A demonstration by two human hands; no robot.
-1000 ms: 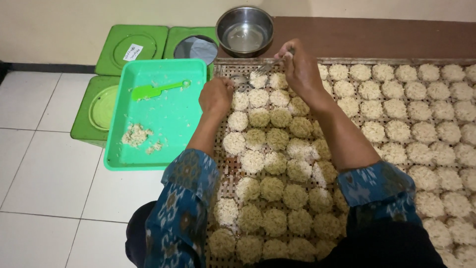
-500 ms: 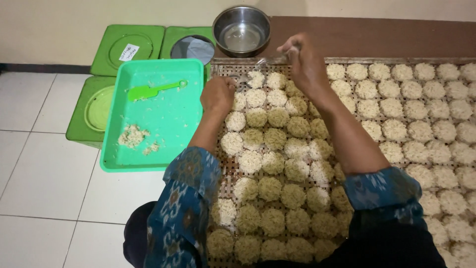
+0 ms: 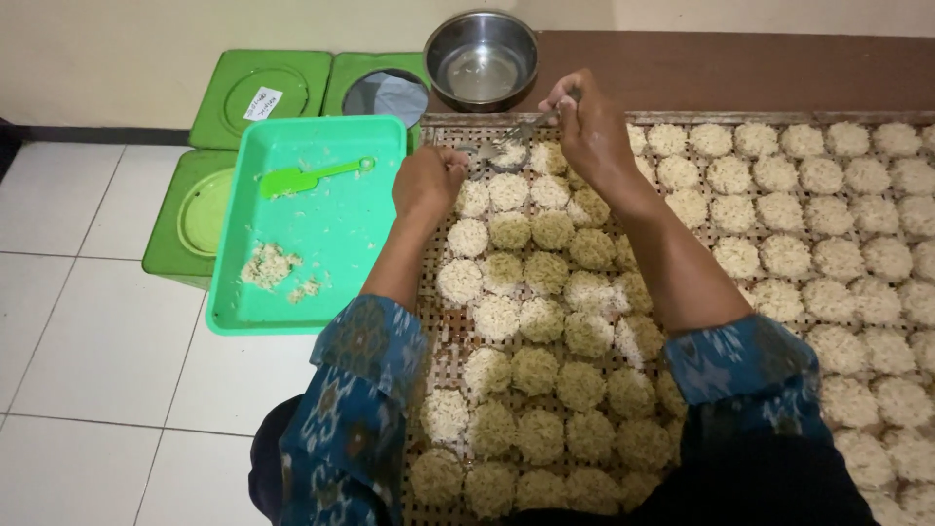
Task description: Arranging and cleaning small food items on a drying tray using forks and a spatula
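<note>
The right hand (image 3: 589, 131) grips a fork (image 3: 516, 131) at the woven tray's (image 3: 433, 336) far edge. The left hand (image 3: 429, 180), closed, steadies a small ring mould (image 3: 492, 154). Pressing gently should keep each noodle round (image 3: 506, 317) neat.

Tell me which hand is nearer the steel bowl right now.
Right. The right hand, holding a fork, is just below the steel bowl; the left hand sits lower, farther from it.

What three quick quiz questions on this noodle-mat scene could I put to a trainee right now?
1. True or false: the right hand holds a fork.
2. Where does the green scoop lie? A) in the green tray B) in the steel bowl C) on the woven mat
3. What does the left hand rest over?

Key: 1 true; 2 A; 3 the noodle rounds on the mat.
</note>
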